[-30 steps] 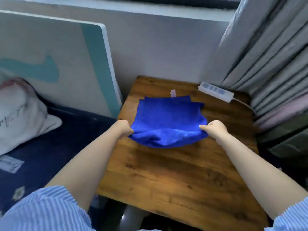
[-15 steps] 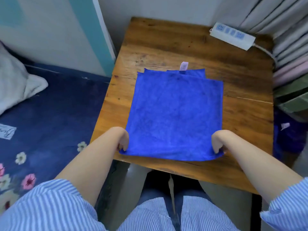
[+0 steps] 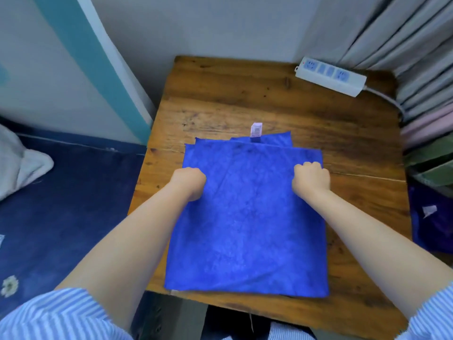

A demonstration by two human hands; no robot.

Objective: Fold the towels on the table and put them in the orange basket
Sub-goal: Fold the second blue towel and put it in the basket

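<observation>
A blue towel point(image 3: 247, 229) lies flat on the wooden table point(image 3: 232, 94), reaching from mid-table to the near edge. Under its far edge a second blue layer peeks out, with a small white label point(image 3: 256, 130) on it. My left hand point(image 3: 188, 182) sits on the towel's left side with its fingers curled into the cloth. My right hand point(image 3: 311, 180) does the same on the right side, a little short of the far edge. Both seem to pinch the cloth. The orange basket is out of view.
A white power strip point(image 3: 331, 76) lies at the table's far right corner, its cable running towards the grey curtains point(image 3: 416, 57). A bed with a dark blue sheet point(image 3: 61, 204) is at the left. Dark blue fabric with a white tag point(image 3: 430, 224) is beside the table's right edge.
The towel was pulled towards me and laid flat. My hands left its near corners and moved forward to its far part; the view tilted further down.
</observation>
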